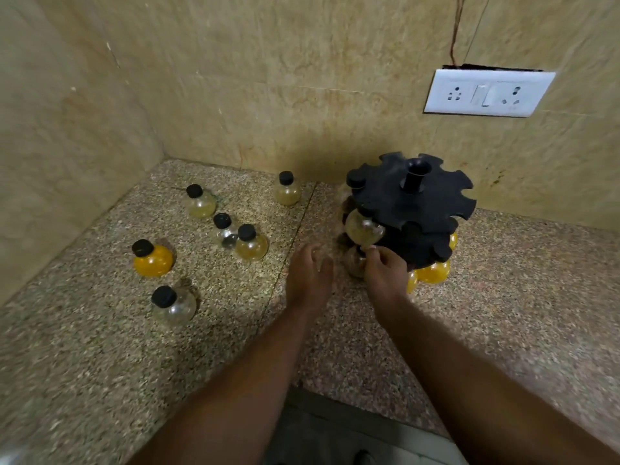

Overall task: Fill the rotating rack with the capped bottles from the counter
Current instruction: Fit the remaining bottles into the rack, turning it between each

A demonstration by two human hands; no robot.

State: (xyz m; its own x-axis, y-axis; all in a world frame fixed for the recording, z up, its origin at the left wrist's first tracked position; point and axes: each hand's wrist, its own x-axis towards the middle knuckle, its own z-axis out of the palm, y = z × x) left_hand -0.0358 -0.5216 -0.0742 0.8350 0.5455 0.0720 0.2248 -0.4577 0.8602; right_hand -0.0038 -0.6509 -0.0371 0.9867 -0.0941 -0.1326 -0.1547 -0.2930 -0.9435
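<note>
Where the speckled counter (503,297) meets the back wall, right of its middle seam, the black rotating rack (412,203) is seen, with notched tiers and a central post. A pale yellow bottle (364,228) is hung in a notch on the rack's near left side, and orange bottles (432,271) are held low on its right. The right hand (385,270) is placed just beneath the pale bottle, fingertips pinched together against its underside or the tier below; which cannot be told. The left hand (310,276) is held open and empty, just left of the rack. Six loose capped bottles (250,243) are spread toward the counter's left rear corner, well apart from both hands.
</note>
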